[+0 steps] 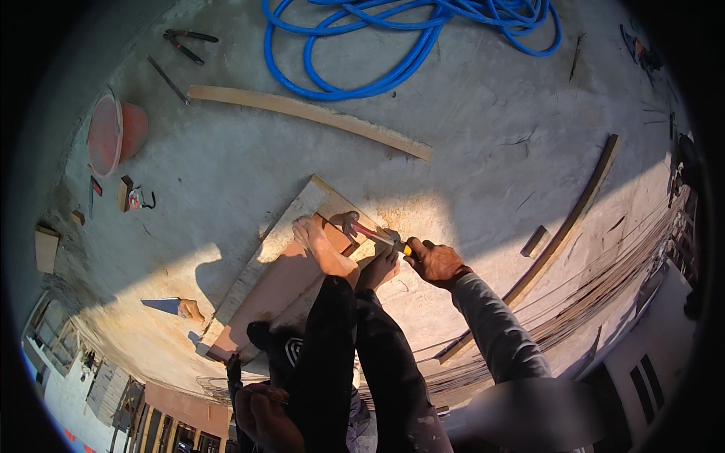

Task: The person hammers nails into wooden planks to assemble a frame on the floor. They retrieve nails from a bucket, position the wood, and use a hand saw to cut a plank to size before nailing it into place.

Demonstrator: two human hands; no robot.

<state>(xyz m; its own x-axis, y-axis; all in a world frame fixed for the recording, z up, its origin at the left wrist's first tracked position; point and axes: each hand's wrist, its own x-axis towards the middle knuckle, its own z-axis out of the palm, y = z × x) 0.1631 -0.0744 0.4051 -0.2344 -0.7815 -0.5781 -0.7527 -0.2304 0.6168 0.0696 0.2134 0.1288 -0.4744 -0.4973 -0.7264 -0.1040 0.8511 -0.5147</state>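
My right hand (438,263) is closed round the yellow-and-black grip of a hammer (366,231) with a red shaft. The hammer's head lies over the far right end of a reddish-brown board (276,283). This board rests along a paler, longer plank (260,260) on the ground. One bare foot (321,245) presses on the boards, and the other (379,269) is beside them, just below the hammer shaft. Low in the picture, my left hand (264,417) is in shade by my knee with its fingers curled in; what it holds, if anything, is unclear.
Ahead lie a long wood strip (317,113) and a coiled blue hose (408,79). Pincers (189,41), a reddish bucket (118,132) and a wooden-handled blade tool (172,306) are on the left. A long timber (563,219), a short block (533,241) and thin rods (596,302) lie right.
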